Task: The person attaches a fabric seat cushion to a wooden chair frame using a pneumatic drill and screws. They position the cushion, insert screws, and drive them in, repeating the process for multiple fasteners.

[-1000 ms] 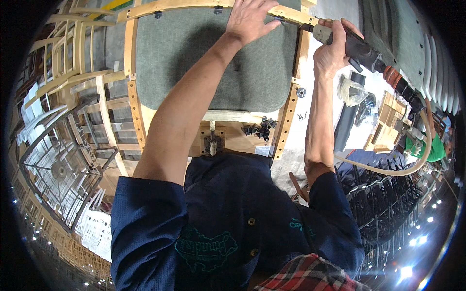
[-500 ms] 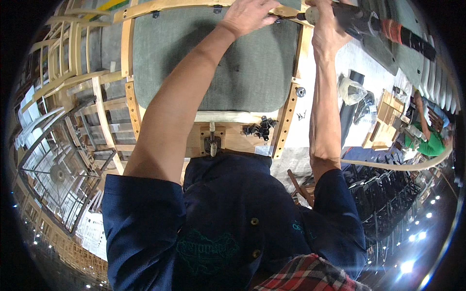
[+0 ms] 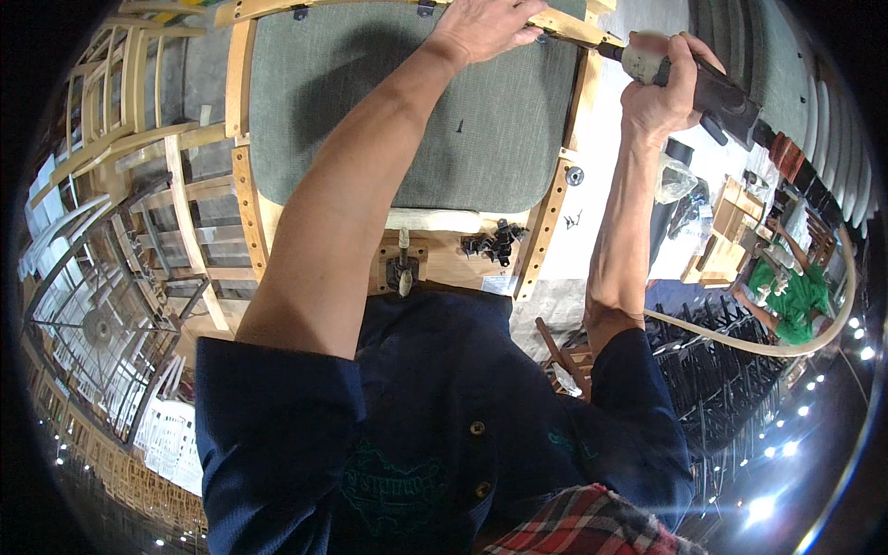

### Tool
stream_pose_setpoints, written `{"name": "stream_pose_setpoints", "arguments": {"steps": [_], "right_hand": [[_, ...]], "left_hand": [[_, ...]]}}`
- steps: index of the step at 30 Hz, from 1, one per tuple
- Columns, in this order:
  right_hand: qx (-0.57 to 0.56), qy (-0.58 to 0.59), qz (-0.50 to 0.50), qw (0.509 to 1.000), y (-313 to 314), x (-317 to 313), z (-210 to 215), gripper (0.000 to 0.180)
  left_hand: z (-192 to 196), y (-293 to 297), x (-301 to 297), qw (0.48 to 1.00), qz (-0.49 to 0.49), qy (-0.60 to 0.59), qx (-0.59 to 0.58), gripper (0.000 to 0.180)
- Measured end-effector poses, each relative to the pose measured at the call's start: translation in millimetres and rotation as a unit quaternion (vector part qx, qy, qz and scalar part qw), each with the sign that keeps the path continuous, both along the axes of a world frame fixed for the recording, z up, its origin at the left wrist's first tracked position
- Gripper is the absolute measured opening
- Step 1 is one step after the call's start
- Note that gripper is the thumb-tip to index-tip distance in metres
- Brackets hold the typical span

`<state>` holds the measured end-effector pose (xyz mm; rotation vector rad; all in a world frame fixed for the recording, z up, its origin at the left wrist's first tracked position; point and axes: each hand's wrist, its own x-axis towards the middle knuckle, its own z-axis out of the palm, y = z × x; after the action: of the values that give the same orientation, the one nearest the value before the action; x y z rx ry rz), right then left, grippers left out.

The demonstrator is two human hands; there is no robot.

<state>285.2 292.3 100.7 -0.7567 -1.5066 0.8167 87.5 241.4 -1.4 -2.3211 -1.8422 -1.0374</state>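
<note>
A grey-green upholstered panel (image 3: 416, 111) lies inside a wooden frame (image 3: 239, 83). At its far edge my left hand (image 3: 481, 30) rests on the frame's far rail, fingers closed together; what they pinch, if anything, is hidden. My right hand (image 3: 668, 88) grips a dark power screwdriver (image 3: 717, 97) beyond the frame's far right corner. Its tip points left, toward the corner. A small dark screw (image 3: 460, 126) lies on the fabric. Small black brackets (image 3: 426, 8) sit along the far rail.
Nearer me, a pile of black brackets (image 3: 497, 242) lies beside a metal toggle clamp (image 3: 403, 268). Loose screws (image 3: 573, 219) and a plastic bag (image 3: 675, 178) are on the white surface to the right. A pale hose (image 3: 740, 347) curves past a co-worker in green (image 3: 786, 294).
The screwdriver and my right hand have moved right, drawing the tip away from my left hand. My left hand has shifted slightly right along the far rail.
</note>
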Motion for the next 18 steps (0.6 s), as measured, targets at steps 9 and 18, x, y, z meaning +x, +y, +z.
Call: {"name": "stream_pose_setpoints", "arguments": {"steps": [9,18], "right_hand": [[-0.056,0.054,0.004,0.997,-7.5,-8.1,-5.7,0.019],[-0.066,0.043,0.013,0.997,-7.2,-8.5,-10.0,0.018]], "left_hand": [[3.3,0.5,0.5,1.0,-0.007,-0.008,0.004,0.041],[0.7,0.8,0.4,1.0,-0.008,-0.014,-0.004,0.042]]}}
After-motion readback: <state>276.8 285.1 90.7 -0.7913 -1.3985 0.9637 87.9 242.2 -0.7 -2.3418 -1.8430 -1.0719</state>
